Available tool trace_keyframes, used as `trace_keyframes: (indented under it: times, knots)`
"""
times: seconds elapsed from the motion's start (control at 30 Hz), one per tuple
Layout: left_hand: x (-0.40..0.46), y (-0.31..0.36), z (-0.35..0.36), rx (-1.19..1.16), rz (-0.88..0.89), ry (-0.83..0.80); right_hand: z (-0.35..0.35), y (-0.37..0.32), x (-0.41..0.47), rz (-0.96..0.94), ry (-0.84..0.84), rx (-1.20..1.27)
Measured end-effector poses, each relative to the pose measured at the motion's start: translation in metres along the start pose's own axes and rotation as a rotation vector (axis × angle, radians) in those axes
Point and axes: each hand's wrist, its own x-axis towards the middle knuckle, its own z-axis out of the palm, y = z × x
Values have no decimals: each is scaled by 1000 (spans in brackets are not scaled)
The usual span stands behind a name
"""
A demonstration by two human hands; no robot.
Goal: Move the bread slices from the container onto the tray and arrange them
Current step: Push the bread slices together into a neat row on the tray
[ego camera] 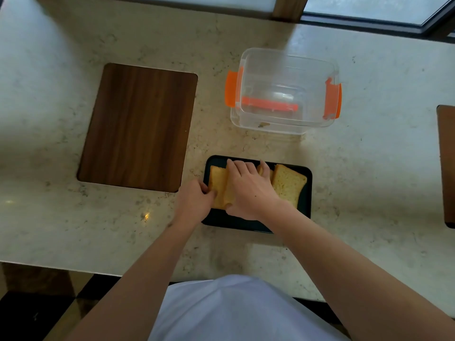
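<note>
Bread [288,184] is all on the tray [305,207] by the looks of it, near side of the counter [246,252], box [285,92] sitting empty just beyond it w/ maybe a crumb in the bottom. So imo we're at the arranging bit.

Handling: slices are super light, soft, squishy, tear easily. Pinch too hard and you dent them, so take them by the crust edges, or push flat w/ spread fingers, not the middle.

Left hand [194,200] is at the tray's left edge, fingertips curled onto the near-left corner of the leftmost slice, narrow pinch. Whether it's lifting or just nudging, can't tell. Right hand [248,188] comes in from near-right, palm down, fingers stretched toward the far rim, lying flat across the middle slices, pressing or sliding, not gripping anything afaict. Rightmost slice is uncovered and leans on its neighbour.
</note>
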Motion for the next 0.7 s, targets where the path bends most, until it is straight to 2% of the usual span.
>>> trace_keyframes:
  times: [0.23, 0.7]
  knots:
    - [5, -8, -2, -85, -48, -61, -4, 6, -3, 16, -40, -18]
    - [9, -12, -4, -66, 8, 11, -4, -7, 1, 9, -53, -5]
